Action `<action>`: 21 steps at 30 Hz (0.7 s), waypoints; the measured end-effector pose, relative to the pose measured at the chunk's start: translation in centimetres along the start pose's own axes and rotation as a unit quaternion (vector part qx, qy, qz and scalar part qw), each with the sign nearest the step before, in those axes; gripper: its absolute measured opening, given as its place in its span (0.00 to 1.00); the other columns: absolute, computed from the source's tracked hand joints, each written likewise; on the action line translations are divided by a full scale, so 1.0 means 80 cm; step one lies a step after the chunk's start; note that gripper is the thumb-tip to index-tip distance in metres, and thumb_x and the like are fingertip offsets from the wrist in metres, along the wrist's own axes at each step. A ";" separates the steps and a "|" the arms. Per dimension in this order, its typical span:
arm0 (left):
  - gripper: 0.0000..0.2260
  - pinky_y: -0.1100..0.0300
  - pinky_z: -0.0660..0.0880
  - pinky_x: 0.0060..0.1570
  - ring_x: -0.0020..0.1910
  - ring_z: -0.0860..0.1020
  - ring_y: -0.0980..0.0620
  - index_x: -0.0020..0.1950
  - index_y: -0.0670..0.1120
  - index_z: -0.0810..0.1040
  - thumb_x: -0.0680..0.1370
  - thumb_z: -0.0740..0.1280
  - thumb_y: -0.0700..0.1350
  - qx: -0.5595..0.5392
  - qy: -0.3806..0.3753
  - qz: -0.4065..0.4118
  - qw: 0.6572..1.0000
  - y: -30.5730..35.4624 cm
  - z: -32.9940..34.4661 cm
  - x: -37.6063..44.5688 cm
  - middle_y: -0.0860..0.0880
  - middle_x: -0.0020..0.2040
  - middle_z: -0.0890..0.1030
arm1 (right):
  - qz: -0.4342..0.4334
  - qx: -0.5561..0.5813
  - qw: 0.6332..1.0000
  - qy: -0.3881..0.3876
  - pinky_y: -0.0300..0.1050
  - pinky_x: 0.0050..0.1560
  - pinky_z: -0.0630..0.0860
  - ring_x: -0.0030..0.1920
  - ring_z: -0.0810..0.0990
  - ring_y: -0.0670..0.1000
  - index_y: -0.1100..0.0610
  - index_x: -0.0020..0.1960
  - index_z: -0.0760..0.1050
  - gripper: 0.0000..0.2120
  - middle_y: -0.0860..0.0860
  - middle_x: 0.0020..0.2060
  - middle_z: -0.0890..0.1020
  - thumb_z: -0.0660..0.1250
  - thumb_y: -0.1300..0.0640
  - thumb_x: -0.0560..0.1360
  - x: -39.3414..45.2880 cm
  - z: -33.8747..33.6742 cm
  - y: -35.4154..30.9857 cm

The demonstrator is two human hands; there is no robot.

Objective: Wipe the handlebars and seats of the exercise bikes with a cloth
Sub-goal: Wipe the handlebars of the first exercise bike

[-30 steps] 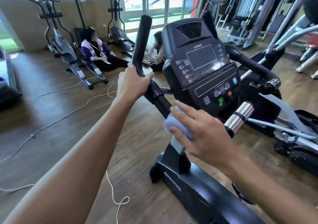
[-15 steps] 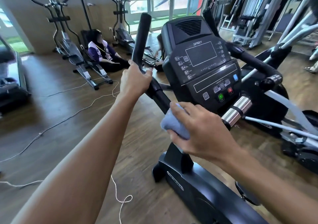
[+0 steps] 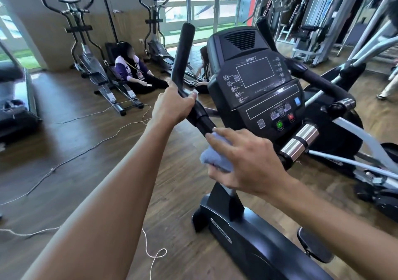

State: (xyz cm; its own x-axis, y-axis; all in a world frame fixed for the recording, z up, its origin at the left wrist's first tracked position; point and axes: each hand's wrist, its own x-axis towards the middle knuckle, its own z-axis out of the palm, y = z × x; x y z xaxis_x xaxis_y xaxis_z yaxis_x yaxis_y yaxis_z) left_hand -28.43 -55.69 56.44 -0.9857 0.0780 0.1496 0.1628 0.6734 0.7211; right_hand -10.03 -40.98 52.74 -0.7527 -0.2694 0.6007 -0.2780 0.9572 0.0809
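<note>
Handlebar (image 3: 183, 64) on the black bike sticks up left of the console (image 3: 256, 86); left hand (image 3: 171, 107) is wrapped tight around it. Right hand (image 3: 245, 161) pinches one bunched blue cloth (image 3: 215, 157) against the bar's lower end, fingers fairly straight. Two hands, one cloth. Seat's out of view; the cloth's mostly hidden under the palm.

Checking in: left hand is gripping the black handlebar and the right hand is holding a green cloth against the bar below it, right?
Not quite: the cloth is light blue, not green. The head view shows the left hand gripping the black handlebar, and the right hand holding the cloth against the bar below it.
</note>
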 end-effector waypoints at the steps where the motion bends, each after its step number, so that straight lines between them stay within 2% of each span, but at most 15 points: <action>1: 0.34 0.47 0.74 0.63 0.65 0.76 0.38 0.76 0.47 0.66 0.76 0.64 0.63 0.003 0.002 0.000 1.000 0.002 0.000 -0.001 0.42 0.62 0.81 | 0.008 -0.007 1.000 -0.001 0.51 0.41 0.81 0.50 0.83 0.60 0.52 0.65 0.80 0.29 0.51 0.64 0.82 0.61 0.36 0.73 0.016 0.006 -0.003; 4: 0.31 0.48 0.76 0.60 0.60 0.79 0.38 0.72 0.46 0.71 0.74 0.64 0.62 0.004 -0.005 -0.006 1.000 0.008 -0.006 -0.003 0.41 0.58 0.82 | 0.054 -0.050 0.997 -0.038 0.53 0.48 0.79 0.58 0.81 0.64 0.53 0.68 0.76 0.32 0.53 0.74 0.74 0.55 0.32 0.77 0.079 0.026 -0.023; 6: 0.25 0.48 0.76 0.61 0.59 0.80 0.39 0.64 0.46 0.75 0.74 0.65 0.61 -0.015 -0.018 -0.006 1.000 0.007 -0.014 -0.003 0.43 0.56 0.83 | 0.081 -0.047 0.995 -0.038 0.53 0.46 0.78 0.55 0.81 0.65 0.54 0.71 0.74 0.31 0.55 0.75 0.72 0.55 0.35 0.79 0.100 0.034 -0.029; 8: 0.18 0.51 0.75 0.59 0.59 0.79 0.40 0.61 0.46 0.76 0.79 0.66 0.57 -0.017 -0.031 0.006 0.999 0.002 -0.023 -0.002 0.43 0.56 0.82 | 0.100 -0.022 0.994 -0.047 0.55 0.47 0.79 0.53 0.81 0.65 0.54 0.75 0.71 0.31 0.55 0.73 0.75 0.56 0.37 0.79 0.089 0.033 -0.024; 11: 0.17 0.52 0.75 0.59 0.59 0.79 0.40 0.68 0.47 0.77 0.83 0.62 0.52 -0.035 -0.040 0.026 0.998 -0.009 -0.033 0.002 0.42 0.58 0.82 | 0.111 0.006 0.993 -0.033 0.55 0.46 0.79 0.49 0.83 0.63 0.53 0.74 0.72 0.32 0.52 0.69 0.78 0.54 0.36 0.78 0.042 0.020 -0.014; 12: 0.17 0.50 0.77 0.59 0.58 0.81 0.41 0.67 0.46 0.79 0.84 0.60 0.52 -0.056 -0.043 0.019 0.997 -0.011 -0.035 0.003 0.43 0.58 0.83 | 0.110 0.009 0.993 -0.027 0.54 0.45 0.80 0.48 0.83 0.62 0.53 0.73 0.73 0.32 0.52 0.68 0.79 0.54 0.35 0.78 0.031 0.017 -0.012; 14: 0.18 0.46 0.81 0.50 0.53 0.84 0.40 0.54 0.43 0.82 0.85 0.56 0.53 -0.117 -0.051 -0.009 0.992 -0.009 -0.040 0.008 0.40 0.53 0.85 | 0.105 -0.004 0.994 -0.026 0.55 0.43 0.80 0.46 0.83 0.62 0.54 0.72 0.75 0.31 0.52 0.65 0.80 0.56 0.36 0.78 0.033 0.019 -0.012; 16: 0.21 0.49 0.81 0.42 0.47 0.86 0.41 0.46 0.43 0.79 0.85 0.54 0.53 -0.166 -0.051 -0.030 0.984 -0.005 -0.043 0.012 0.37 0.48 0.86 | 0.108 -0.025 0.993 -0.031 0.55 0.42 0.80 0.45 0.83 0.63 0.56 0.71 0.76 0.31 0.54 0.61 0.82 0.57 0.37 0.77 0.061 0.029 -0.015; 19: 0.22 0.52 0.79 0.39 0.38 0.84 0.44 0.43 0.46 0.78 0.86 0.53 0.55 -0.208 -0.026 -0.033 0.977 -0.004 -0.044 0.015 0.41 0.44 0.85 | 0.107 -0.041 0.993 -0.009 0.55 0.40 0.78 0.42 0.82 0.65 0.60 0.67 0.77 0.30 0.58 0.54 0.83 0.55 0.39 0.78 0.130 0.052 -0.019; 21: 0.25 0.50 0.81 0.40 0.38 0.83 0.43 0.45 0.42 0.81 0.86 0.53 0.56 -0.230 -0.022 -0.041 0.972 -0.006 -0.045 0.017 0.41 0.44 0.85 | 0.110 -0.043 0.993 -0.013 0.55 0.40 0.76 0.43 0.82 0.66 0.60 0.62 0.78 0.26 0.59 0.51 0.82 0.56 0.41 0.80 0.174 0.065 -0.017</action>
State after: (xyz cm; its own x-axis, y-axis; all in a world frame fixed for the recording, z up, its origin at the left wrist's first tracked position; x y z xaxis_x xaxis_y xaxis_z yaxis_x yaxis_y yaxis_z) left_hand -29.67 -58.60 58.74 -0.9954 0.0761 0.0578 0.0769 0.2799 0.9569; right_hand -23.19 -46.57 56.85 -0.8046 -0.0539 0.5914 -0.0537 0.9984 0.0179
